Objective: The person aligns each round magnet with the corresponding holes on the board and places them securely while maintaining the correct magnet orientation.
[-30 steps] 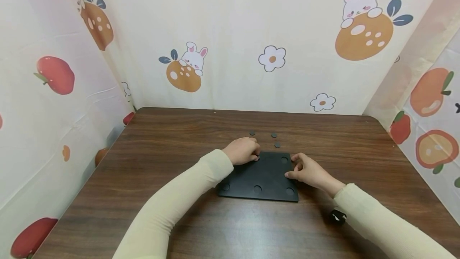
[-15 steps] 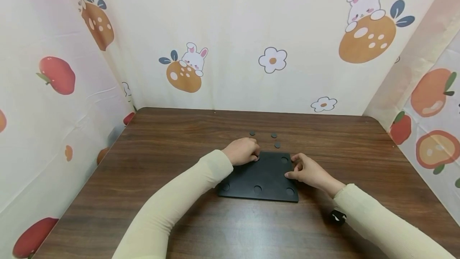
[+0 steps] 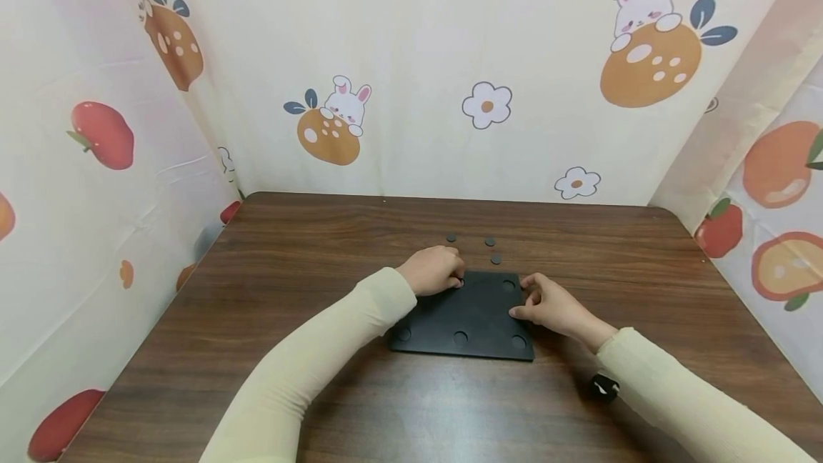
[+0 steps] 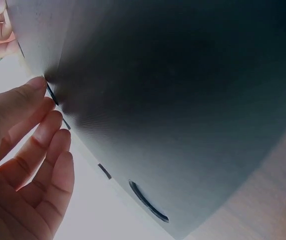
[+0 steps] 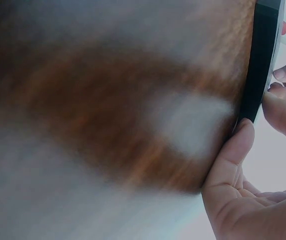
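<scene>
- I'm seeing no real shift since a second ago; the work is probably pausing.
- The right hand (image 3: 554,306) is gripping the black board (image 3: 479,314) on the counter (image 3: 308,234), fingers bent.
- The left hand (image 3: 434,270) is bending its fingers near the far edge, hold unclear.
- Three discs (image 3: 496,259) are lying beyond.

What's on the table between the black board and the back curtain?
Three small dark discs, spaced apart on the brown table; head view.

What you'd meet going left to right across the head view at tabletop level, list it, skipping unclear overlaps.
Cream fabric left sleeve → bare left hand → nearest small dark gray round disc → bare right hand → cream fabric right sleeve.
</scene>
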Tool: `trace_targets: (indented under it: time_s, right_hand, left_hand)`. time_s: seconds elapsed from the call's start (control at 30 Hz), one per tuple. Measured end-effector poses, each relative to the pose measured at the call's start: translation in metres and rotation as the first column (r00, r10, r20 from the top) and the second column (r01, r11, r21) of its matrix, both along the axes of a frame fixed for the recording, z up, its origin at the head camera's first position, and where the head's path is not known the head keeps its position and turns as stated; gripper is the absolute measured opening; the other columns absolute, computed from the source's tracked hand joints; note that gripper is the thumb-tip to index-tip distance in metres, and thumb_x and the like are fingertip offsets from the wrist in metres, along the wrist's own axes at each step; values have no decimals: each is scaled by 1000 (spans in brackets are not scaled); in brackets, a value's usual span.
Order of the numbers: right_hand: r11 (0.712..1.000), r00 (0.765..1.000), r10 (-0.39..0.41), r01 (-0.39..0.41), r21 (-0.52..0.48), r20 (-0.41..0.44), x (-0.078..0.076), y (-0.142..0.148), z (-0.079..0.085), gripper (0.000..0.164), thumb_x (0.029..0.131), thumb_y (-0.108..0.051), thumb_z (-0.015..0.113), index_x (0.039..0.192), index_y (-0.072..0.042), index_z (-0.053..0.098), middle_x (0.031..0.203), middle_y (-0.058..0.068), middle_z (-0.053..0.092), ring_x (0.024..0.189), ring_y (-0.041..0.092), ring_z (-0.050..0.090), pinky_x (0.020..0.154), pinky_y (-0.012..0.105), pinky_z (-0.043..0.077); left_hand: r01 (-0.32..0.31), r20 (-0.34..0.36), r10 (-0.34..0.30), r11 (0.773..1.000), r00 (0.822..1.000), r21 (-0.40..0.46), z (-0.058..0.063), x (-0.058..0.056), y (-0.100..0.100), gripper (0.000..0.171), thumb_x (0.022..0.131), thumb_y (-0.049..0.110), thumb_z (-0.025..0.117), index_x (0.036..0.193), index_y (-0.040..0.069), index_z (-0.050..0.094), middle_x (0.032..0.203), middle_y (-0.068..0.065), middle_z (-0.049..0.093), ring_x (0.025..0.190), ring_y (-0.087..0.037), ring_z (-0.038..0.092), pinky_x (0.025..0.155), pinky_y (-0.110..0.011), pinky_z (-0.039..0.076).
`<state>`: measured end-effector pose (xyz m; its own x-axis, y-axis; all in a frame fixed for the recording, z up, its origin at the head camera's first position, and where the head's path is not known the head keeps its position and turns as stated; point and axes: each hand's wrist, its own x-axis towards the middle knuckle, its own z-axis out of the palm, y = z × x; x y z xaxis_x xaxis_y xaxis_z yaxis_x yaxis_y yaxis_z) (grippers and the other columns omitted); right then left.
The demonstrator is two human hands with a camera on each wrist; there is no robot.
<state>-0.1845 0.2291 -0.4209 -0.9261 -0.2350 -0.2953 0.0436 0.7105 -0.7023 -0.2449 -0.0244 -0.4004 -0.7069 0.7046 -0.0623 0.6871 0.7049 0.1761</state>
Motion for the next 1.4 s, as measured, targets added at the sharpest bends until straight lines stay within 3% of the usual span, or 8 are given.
trace_targets:
  time_s: [0.33, 0.63, 1.1, 1.2, 1.4]
  right_hand:
    - [1000, 1000, -7, 7, -1, -1, 1, -1, 0, 64, 88, -27, 74, 133, 3, 41, 80, 7, 56, 68, 19, 52, 63, 32, 41]
    - [1000, 1000, -16, 16, -5, 0, 2, -4, -1, 63, 87, -27, 75, 132, 2, 41, 79, 6, 56, 67, 19, 51, 61, 32, 41]
    - [1000, 1000, -15, 15, -6, -11, 4, -3, 0, 61, 88, -25, 74, 132, 3, 42, 78, 6, 56, 66, 19, 52, 62, 32, 42]
    - [1000, 1000, -14, 14, -6, -13, 4, -3, 1, 61, 88, -25, 74, 131, 3, 42, 77, 6, 56, 66, 19, 51, 61, 32, 42]
    - [1000, 1000, -9, 9, 1, -22, 6, -4, 1, 62, 87, -24, 75, 131, 4, 42, 78, 6, 56, 66, 18, 52, 62, 32, 42]
  left_hand:
    - [-21, 21, 21, 1000, 1000, -2, -1, -2, -3, 17, 95, 31, 66, 104, 19, 73, 102, 2, 63, 86, -11, 58, 77, -26, 52]
    - [-99, 14, 98, 993, 995, 61, 2, -7, -7, 26, 95, 33, 65, 115, 17, 70, 108, -1, 63, 93, -13, 62, 82, -28, 53]
    - [-238, 24, 239, 942, 971, 238, 3, -29, -8, 37, 96, 31, 64, 127, 10, 65, 119, -7, 62, 99, -17, 63, 85, -32, 54]
    - [-268, 28, 269, 934, 963, 238, 3, -35, -8, 38, 96, 31, 64, 128, 10, 64, 119, -7, 61, 98, -18, 63, 85, -32, 54]
    - [-299, 20, 300, 939, 954, 173, 0, -45, -8, 43, 96, 34, 64, 134, 15, 59, 126, -5, 57, 105, -20, 60, 91, -33, 53]
